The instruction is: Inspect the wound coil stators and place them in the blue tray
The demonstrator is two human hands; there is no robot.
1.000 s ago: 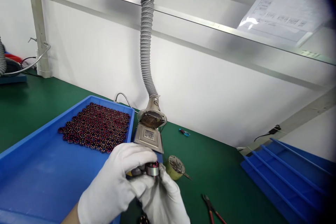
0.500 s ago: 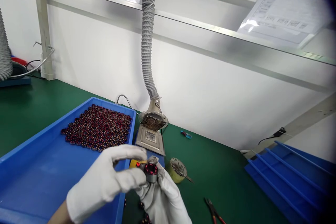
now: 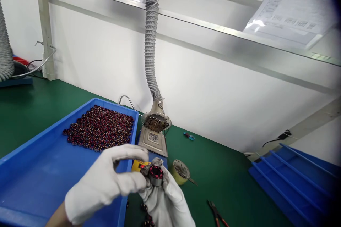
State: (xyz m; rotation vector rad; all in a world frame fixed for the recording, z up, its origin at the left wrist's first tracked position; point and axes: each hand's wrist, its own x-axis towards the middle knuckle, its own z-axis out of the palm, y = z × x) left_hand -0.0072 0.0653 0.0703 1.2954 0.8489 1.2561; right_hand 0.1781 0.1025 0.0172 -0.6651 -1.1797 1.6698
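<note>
White gloves with greyed fingertips cover both my hands. My right hand pinches a small ring-shaped coil, with red and black windings on top and a grey metallic side. Just left of it is my left hand, its thumb and fingers apart in a C shape. The left thumb tip is close to the coil; whether it touches cannot be made out. Beneath the hands, several similar coils lie on the green table, partly hidden. Many more ring-shaped coils are packed in the far part of a blue tray.
Beyond my hands stands a heater-like unit with a square metal plate below a hose's hood. A yellowish cup with a stick is to the right. Pliers, a small blue tool and blue racks lie farther right.
The coil in my right hand has shifted slightly right and tilted. My left hand has drawn back a little to the left, widening the space between its fingers and the coil.
</note>
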